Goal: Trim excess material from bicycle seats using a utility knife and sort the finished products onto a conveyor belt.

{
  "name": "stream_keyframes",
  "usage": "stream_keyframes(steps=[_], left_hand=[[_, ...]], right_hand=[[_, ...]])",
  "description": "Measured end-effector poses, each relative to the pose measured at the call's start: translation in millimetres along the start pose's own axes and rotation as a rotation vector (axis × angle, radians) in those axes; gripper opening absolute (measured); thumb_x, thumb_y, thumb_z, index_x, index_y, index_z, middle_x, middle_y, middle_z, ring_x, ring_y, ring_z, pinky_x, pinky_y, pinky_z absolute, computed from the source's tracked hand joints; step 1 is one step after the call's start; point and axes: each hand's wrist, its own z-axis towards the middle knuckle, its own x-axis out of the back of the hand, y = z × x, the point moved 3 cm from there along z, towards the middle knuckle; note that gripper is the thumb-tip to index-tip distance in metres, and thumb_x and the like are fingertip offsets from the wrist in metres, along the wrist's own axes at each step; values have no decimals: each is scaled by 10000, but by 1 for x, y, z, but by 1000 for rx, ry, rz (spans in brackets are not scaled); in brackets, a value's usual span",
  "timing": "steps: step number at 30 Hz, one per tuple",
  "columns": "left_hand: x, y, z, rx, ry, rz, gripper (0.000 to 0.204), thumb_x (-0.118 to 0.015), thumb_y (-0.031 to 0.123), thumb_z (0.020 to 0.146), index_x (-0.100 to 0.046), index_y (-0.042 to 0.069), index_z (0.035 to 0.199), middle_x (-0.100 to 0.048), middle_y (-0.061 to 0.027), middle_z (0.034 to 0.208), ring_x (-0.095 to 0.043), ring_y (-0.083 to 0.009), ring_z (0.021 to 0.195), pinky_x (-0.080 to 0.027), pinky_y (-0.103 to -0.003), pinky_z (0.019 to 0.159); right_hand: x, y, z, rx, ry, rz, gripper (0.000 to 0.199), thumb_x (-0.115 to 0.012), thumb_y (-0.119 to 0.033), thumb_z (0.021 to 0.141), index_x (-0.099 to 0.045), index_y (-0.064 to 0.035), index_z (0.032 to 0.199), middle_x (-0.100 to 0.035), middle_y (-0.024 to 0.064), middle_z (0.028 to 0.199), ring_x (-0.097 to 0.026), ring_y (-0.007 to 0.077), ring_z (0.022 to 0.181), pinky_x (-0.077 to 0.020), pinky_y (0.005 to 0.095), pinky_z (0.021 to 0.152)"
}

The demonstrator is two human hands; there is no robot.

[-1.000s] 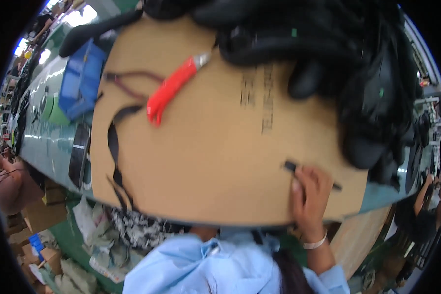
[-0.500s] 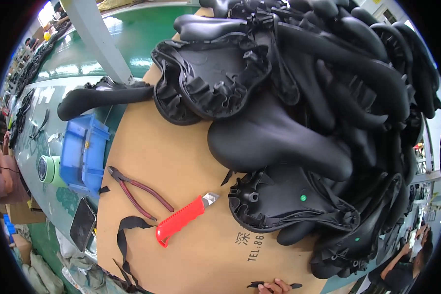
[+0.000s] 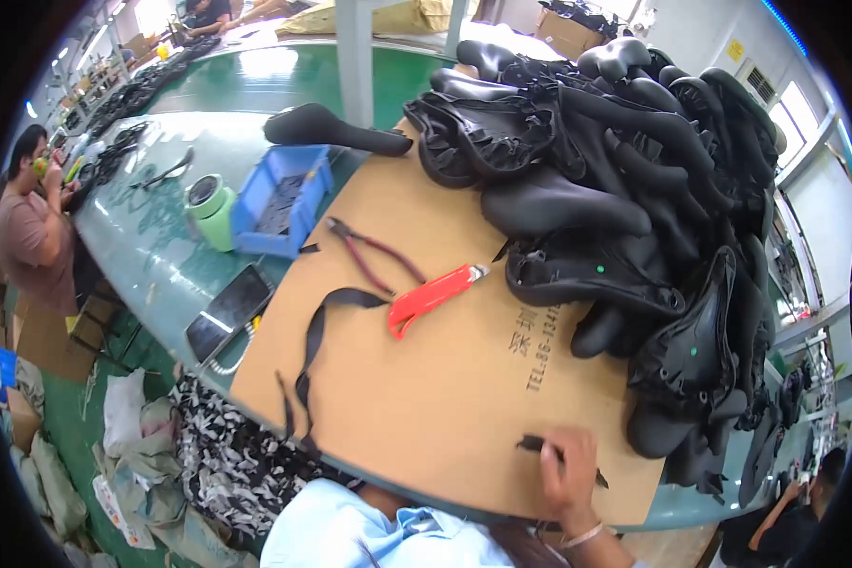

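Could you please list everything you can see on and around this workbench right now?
saddles: a large pile, black, far right of the cardboard
cardboard sheet: one, brown, covering the bench
knife: one, red, mid cardboard
pliers: one pair, dark red handles, left of the knife
strap: one, black, left part of the cardboard
bin: one, blue, left of the cardboard
tape roll: one, green, beside the bin
phone: one, black, bench edge
bench: one, green
co-worker: one, seated far left
right hand: on a small black tool, near cardboard edge
left hand: not in view
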Motion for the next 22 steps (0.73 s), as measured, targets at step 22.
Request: stream_keyframes(steps=[22], left_hand=[[232,201,33,-164,556,-417,295,-505,308,960,-583,37,1045,-599,-55,907,-575,-134,809,-474,-274,722]], right_hand=[[-75,32,87,-273,32,974,359,-617,-168,867,-391,-142,1145,-528,66,1045,-576,252,771,-487,335,709]])
